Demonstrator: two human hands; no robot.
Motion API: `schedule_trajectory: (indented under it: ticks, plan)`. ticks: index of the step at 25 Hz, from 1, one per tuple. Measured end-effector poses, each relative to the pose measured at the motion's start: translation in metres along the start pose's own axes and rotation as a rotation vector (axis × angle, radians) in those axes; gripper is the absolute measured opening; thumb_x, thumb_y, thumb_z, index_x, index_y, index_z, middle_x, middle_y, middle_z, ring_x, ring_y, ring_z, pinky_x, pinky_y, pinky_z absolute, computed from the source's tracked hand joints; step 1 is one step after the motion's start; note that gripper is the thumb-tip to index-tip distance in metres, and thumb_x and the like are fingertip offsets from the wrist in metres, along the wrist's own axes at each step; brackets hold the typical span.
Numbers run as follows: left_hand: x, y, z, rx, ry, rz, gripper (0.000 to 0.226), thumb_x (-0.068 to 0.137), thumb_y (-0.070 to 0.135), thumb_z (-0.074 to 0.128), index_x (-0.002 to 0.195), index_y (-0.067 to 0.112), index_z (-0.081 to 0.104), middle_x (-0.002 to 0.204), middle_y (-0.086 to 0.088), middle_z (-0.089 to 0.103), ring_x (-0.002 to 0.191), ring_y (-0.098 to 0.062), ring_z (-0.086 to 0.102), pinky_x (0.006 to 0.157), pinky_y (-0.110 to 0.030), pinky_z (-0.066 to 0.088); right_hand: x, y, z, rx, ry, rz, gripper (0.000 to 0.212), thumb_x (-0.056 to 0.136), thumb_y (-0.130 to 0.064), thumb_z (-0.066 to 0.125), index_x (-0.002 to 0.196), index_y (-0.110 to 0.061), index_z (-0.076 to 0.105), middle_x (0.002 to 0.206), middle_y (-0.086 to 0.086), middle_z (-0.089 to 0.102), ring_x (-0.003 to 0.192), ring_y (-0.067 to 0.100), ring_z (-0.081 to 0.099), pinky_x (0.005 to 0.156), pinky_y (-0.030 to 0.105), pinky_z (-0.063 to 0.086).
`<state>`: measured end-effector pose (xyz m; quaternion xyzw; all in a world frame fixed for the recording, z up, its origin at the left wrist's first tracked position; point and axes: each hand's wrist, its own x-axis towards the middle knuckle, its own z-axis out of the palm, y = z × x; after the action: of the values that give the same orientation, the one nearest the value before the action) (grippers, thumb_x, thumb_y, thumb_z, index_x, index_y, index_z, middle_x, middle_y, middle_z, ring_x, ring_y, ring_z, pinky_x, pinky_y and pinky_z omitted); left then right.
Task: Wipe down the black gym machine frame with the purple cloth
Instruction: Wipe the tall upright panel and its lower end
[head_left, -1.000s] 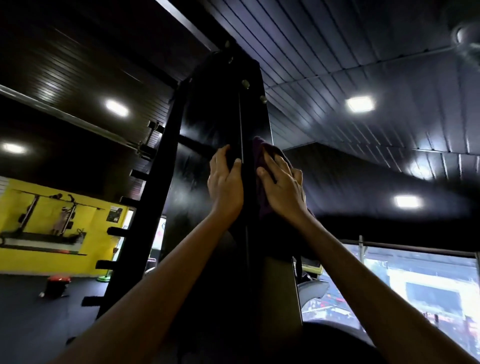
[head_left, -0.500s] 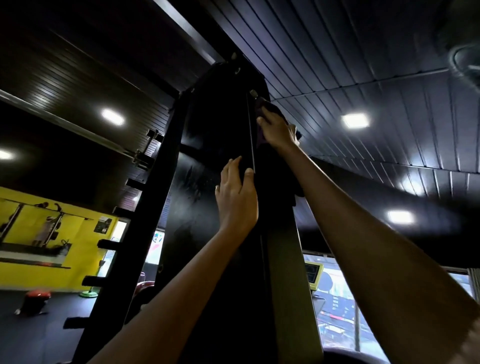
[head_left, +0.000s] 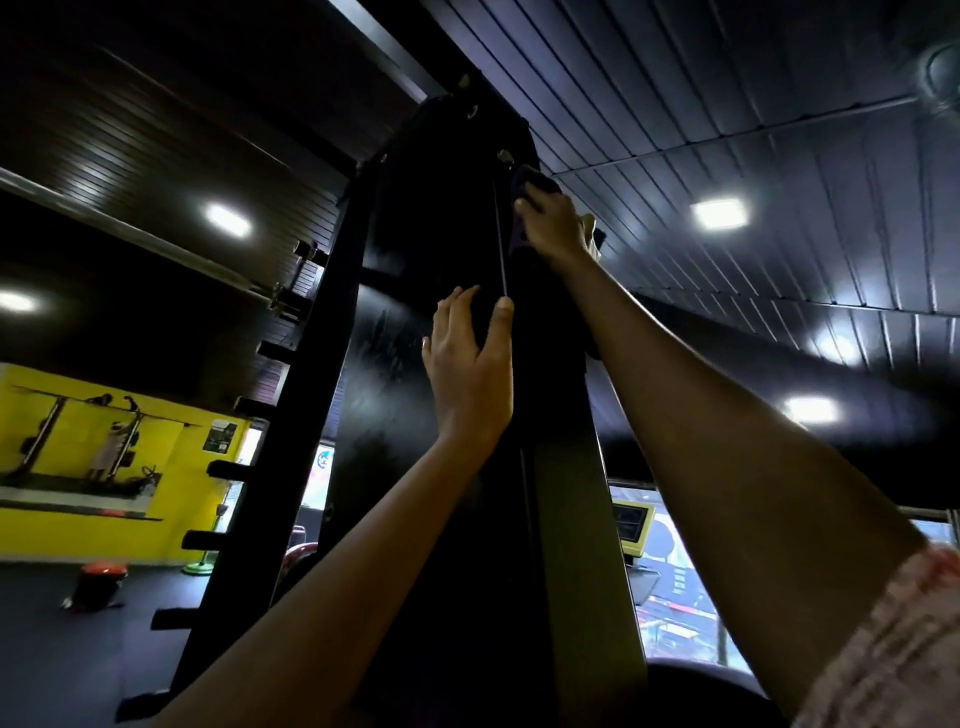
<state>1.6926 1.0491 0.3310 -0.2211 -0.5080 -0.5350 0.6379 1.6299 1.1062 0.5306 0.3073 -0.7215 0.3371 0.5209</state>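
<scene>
The tall black gym machine frame (head_left: 415, 270) rises in front of me toward the ceiling. High on its right upright, near the top bolts, my right hand (head_left: 553, 228) presses the purple cloth (head_left: 524, 182) against the metal; only the cloth's upper edge and a strip under the palm show. Lower down, my left hand (head_left: 470, 374) lies flat on the upright's front face, fingers straight and thumb along the edge, holding nothing.
A black ladder-like rack with pegs (head_left: 249, 467) stands left of the frame, and a steel bar (head_left: 130, 228) runs across at the upper left. A yellow wall (head_left: 62, 457) lies far left. Windows (head_left: 670, 571) are behind at the lower right. The dark slatted ceiling is close above.
My right hand has slid the cloth up the upright from about mid-height to near the top. My left hand stayed flat on the frame, and my view tilted upward.
</scene>
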Motion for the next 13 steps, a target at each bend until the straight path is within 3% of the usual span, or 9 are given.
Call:
schedule_trajectory:
  ticks: [4, 10, 13]
  plan:
    - [-0.004, 0.006, -0.003, -0.059, 0.105, 0.026, 0.053, 0.089, 0.044, 0.035, 0.124, 0.010, 0.054, 0.130, -0.009, 0.051, 0.125, -0.026, 0.046, 0.106, -0.052, 0.035, -0.043, -0.012, -0.010, -0.085, -0.003, -0.047, 0.047, 0.095, -0.048, 0.038, 0.141, -0.040, 0.038, 0.149, -0.001, 0.035, 0.138, 0.027, 0.028, 0.111, 0.052, 0.019]
    - [-0.008, 0.009, -0.004, -0.023, 0.115, 0.049, 0.045, 0.088, 0.039, 0.042, 0.119, 0.009, 0.054, 0.110, 0.005, 0.049, 0.109, -0.023, 0.053, 0.096, -0.051, 0.044, -0.100, -0.014, -0.022, -0.121, -0.004, -0.042, 0.045, 0.098, -0.047, 0.037, 0.142, -0.042, 0.034, 0.153, -0.008, 0.027, 0.140, 0.025, 0.021, 0.110, 0.053, 0.021]
    - [-0.014, 0.016, -0.005, 0.037, 0.155, 0.088, 0.040, 0.087, 0.032, 0.049, 0.116, 0.005, 0.053, 0.108, -0.003, 0.054, 0.103, -0.017, 0.051, 0.095, -0.048, 0.044, -0.138, -0.019, -0.028, -0.150, -0.016, -0.016, 0.044, 0.099, -0.046, 0.036, 0.143, -0.043, 0.033, 0.153, -0.012, 0.025, 0.140, 0.022, 0.019, 0.110, 0.052, 0.021]
